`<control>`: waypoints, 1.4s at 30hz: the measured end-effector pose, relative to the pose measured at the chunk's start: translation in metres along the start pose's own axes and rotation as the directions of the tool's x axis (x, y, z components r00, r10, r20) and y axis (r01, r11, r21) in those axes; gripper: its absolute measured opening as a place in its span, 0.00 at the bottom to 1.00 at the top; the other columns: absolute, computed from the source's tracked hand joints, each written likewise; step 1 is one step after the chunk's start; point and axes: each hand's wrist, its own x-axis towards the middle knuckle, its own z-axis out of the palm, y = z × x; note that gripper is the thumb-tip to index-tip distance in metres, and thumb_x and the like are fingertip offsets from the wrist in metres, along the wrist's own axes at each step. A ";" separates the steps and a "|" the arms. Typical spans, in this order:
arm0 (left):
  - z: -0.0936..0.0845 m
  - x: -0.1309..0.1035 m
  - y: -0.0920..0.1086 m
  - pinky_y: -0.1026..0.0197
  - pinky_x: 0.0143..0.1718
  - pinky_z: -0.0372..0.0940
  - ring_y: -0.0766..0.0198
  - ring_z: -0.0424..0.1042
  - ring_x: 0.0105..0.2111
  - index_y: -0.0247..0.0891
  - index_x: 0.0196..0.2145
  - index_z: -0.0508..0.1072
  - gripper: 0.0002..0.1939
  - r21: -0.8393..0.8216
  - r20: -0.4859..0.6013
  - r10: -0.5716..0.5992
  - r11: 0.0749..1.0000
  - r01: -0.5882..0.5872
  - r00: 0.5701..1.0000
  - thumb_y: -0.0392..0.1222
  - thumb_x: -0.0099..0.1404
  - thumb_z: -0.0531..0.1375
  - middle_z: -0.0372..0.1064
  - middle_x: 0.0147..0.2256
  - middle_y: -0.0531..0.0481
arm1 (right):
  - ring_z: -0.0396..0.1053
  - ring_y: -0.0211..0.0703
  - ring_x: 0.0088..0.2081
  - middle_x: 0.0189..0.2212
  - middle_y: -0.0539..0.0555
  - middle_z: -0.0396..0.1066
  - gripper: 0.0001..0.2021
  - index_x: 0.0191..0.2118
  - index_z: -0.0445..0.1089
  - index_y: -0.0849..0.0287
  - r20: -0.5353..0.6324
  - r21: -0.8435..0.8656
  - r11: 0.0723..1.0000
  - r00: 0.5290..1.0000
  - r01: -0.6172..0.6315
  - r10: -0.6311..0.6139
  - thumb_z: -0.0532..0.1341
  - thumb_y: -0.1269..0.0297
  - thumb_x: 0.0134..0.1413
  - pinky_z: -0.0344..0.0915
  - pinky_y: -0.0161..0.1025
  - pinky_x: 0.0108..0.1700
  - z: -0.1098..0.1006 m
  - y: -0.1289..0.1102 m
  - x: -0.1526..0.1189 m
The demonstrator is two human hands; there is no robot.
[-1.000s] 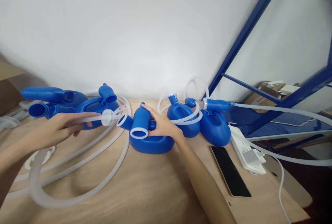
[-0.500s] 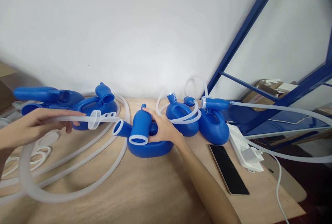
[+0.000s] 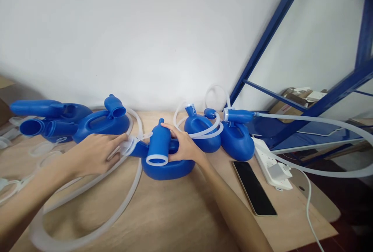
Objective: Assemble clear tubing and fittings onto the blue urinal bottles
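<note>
A blue bottle lies on the wooden table, its neck pointing left. My right hand is wrapped round its handle area and a blue cup-like piece with a white rim and a narrow tip. At the bottle's neck, my left hand holds a translucent cap against the opening. A clear tube loops over the table below the left hand; its joint with the cap is hidden by the fingers.
More blue bottles stand at the left and at the right, some with tubes. A phone and a white power strip lie on the right. Behind them rises a blue metal frame.
My left hand has moved right, bringing the translucent cap onto the bottle's neck. My right hand keeps its hold. The view has shifted slightly.
</note>
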 end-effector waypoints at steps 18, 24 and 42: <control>0.091 0.024 0.022 0.51 0.51 0.72 0.45 0.78 0.54 0.41 0.65 0.61 0.30 -0.211 -0.480 0.049 0.963 -0.169 0.876 0.58 0.73 0.58 0.74 0.58 0.36 | 0.76 0.57 0.58 0.66 0.56 0.68 0.54 0.74 0.52 0.43 0.008 0.077 0.997 1.000 0.000 0.000 0.77 0.59 0.44 0.73 0.51 0.59 0.001 0.000 -0.001; 0.080 0.027 0.019 0.55 0.45 0.72 0.50 0.80 0.47 0.40 0.61 0.61 0.23 -0.064 -0.498 0.231 0.951 -0.301 0.836 0.52 0.75 0.56 0.77 0.52 0.38 | 0.75 0.57 0.60 0.69 0.57 0.64 0.53 0.73 0.54 0.46 0.008 0.096 0.994 0.999 0.050 -0.051 0.78 0.58 0.42 0.71 0.49 0.62 0.004 0.001 0.005; 0.079 0.050 0.030 0.57 0.37 0.71 0.54 0.80 0.37 0.37 0.48 0.70 0.11 -0.153 -0.670 0.288 0.848 -0.507 0.684 0.41 0.70 0.56 0.79 0.41 0.41 | 0.77 0.57 0.57 0.64 0.57 0.71 0.53 0.73 0.56 0.46 -0.003 0.058 0.998 0.999 0.036 -0.036 0.76 0.64 0.40 0.76 0.51 0.58 0.005 -0.001 0.008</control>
